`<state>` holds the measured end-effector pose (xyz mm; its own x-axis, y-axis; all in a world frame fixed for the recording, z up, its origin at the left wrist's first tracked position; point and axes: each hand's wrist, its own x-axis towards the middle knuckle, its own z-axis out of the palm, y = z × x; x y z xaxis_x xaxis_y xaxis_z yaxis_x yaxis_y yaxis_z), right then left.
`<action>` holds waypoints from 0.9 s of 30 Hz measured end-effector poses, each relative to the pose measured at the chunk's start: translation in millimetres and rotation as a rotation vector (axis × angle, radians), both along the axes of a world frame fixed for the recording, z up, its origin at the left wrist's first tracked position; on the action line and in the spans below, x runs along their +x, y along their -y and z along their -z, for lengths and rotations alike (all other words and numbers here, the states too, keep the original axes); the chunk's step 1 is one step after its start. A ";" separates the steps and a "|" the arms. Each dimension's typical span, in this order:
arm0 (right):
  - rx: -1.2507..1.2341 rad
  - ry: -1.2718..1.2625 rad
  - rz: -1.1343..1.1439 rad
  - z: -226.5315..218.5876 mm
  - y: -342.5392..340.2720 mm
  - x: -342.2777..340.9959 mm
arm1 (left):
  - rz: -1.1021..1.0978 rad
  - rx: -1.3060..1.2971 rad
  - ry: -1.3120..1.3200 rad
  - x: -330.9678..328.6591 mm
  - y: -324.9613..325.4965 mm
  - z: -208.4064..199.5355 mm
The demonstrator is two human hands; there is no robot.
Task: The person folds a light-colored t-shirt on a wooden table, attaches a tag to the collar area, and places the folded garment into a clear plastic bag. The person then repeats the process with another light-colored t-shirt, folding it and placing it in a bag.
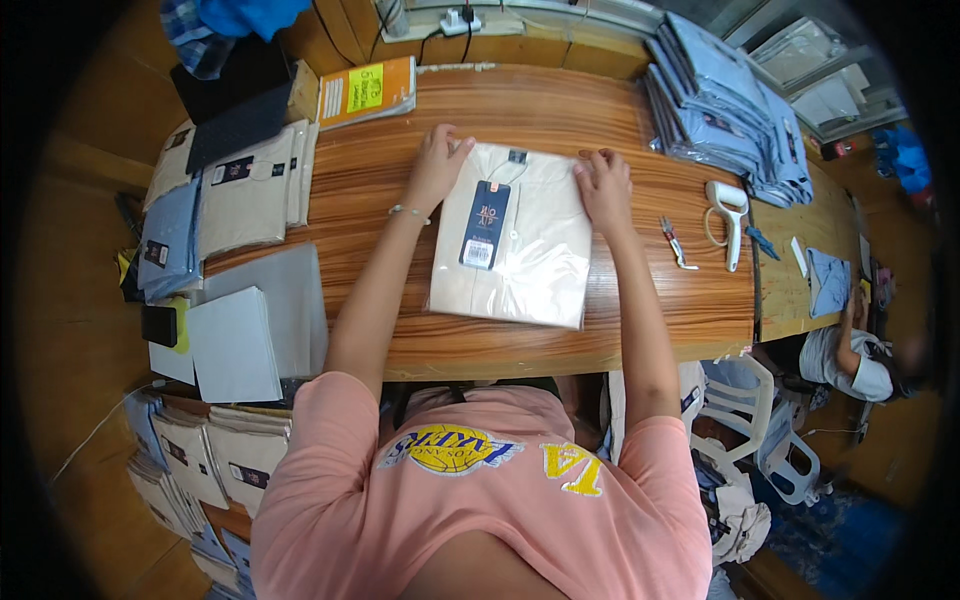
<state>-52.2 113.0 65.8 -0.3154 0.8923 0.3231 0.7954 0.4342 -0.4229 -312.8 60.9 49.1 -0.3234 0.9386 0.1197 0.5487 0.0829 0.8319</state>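
Shirt (550, 220) in its clear bag (552, 308) lies on the table (700, 310) before me, my left hand (439, 168) and right hand (606, 190) at its upper corners, pinching or only touching I cannot tell, as I seem to straighten it, and the next move probably needs even pressure from both.

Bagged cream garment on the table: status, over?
Left hand, right hand: at upper corners. Bagged garment flat, navy tag showing. Lint roller off right, not in the way.
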 end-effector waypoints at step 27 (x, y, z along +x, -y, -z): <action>-0.067 -0.087 0.227 83.5 21.7 -94.4 | -0.027 0.114 -0.270 89.4 -15.4 65.6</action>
<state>-146.6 91.2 -17.7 -0.0781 0.9575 0.2777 0.8288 0.2172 -0.5156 -223.4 76.3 -16.5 -0.2906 0.9055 0.3093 0.7502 0.0150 0.6610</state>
